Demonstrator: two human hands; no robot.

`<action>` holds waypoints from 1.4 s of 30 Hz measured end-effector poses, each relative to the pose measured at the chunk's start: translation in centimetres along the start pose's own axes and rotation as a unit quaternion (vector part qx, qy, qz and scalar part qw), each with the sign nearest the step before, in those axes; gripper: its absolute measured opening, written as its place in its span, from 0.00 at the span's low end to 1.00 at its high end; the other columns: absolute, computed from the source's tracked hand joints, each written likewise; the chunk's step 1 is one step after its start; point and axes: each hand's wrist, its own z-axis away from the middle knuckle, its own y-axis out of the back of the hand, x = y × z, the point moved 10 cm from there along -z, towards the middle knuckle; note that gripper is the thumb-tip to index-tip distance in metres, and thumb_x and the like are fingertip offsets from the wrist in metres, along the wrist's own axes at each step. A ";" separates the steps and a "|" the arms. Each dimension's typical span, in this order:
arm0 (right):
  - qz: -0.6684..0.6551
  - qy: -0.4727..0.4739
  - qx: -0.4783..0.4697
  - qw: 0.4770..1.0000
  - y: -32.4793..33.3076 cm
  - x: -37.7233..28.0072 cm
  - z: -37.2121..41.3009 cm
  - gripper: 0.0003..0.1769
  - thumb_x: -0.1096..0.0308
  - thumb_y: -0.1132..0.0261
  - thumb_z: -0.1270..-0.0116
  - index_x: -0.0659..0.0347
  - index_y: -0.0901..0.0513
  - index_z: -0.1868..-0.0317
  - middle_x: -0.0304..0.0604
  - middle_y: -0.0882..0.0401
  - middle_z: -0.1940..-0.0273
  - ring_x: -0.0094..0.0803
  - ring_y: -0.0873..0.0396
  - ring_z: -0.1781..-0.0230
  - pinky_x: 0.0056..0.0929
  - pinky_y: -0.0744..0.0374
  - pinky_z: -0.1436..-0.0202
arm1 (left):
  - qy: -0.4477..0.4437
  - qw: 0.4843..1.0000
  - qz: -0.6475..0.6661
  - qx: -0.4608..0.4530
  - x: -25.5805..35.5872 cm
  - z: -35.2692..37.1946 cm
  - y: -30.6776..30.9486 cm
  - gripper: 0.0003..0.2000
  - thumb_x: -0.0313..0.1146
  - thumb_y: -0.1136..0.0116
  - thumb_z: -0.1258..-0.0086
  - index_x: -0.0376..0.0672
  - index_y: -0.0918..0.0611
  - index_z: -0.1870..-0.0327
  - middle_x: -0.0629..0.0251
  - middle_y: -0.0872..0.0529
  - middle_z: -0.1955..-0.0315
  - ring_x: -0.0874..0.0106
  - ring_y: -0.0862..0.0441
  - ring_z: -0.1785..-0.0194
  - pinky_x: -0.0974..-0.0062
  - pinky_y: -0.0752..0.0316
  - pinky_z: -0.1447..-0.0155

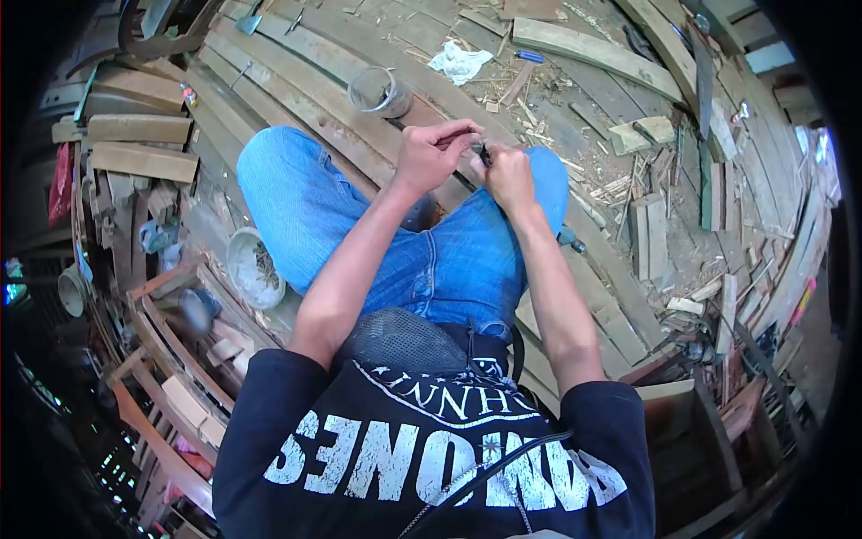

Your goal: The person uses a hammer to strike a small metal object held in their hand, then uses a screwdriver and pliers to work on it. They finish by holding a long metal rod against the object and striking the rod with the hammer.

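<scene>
Both hands are close together above my crossed legs in blue jeans (296, 207). My left hand (434, 154) is closed, its fingers pinched on something I cannot make out. Fingers curled, my right hand (507, 178) wraps round a small dark object (486, 155) whose shape is mostly hidden. The fingertips of the two hands almost meet. Just beyond my left hand stands a clear round container (378, 92) with dark bits inside.
Wooden planks (296, 67) form the floor. A white cloth (460, 62), a blue object (530, 56) and wood chips lie ahead. Wood blocks (144, 162) and a white bucket (255, 268) are on the left; a long board (597, 58) and offcuts are on the right.
</scene>
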 end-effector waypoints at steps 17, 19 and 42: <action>0.000 -0.018 -0.056 0.998 -0.2 0.3 1.4 0.19 0.66 0.29 0.46 0.64 0.18 0.53 0.56 0.16 0.65 0.53 0.17 0.64 0.45 0.19 0.59 | 0.040 0.985 -0.165 -0.010 2.8 -0.8 -0.1 0.07 0.26 0.33 0.41 0.39 0.12 0.62 0.57 0.11 0.70 0.74 0.13 0.70 0.78 0.20 0.65; -0.029 -0.002 -0.028 0.999 0.9 -1.2 1.1 0.18 0.66 0.29 0.46 0.63 0.17 0.55 0.57 0.17 0.65 0.53 0.17 0.64 0.45 0.19 0.60 | -0.051 0.984 -0.172 -0.023 3.8 -0.8 -0.3 0.07 0.26 0.33 0.42 0.40 0.12 0.63 0.58 0.12 0.70 0.71 0.13 0.69 0.76 0.20 0.65; 0.087 -0.186 0.064 0.977 2.6 1.0 3.3 0.13 0.59 0.31 0.44 0.59 0.15 0.64 0.53 0.16 0.68 0.51 0.18 0.67 0.46 0.19 0.62 | -0.267 0.933 -0.125 -0.204 6.5 -1.7 -4.4 0.05 0.25 0.34 0.42 0.41 0.13 0.64 0.59 0.12 0.68 0.65 0.13 0.65 0.72 0.20 0.61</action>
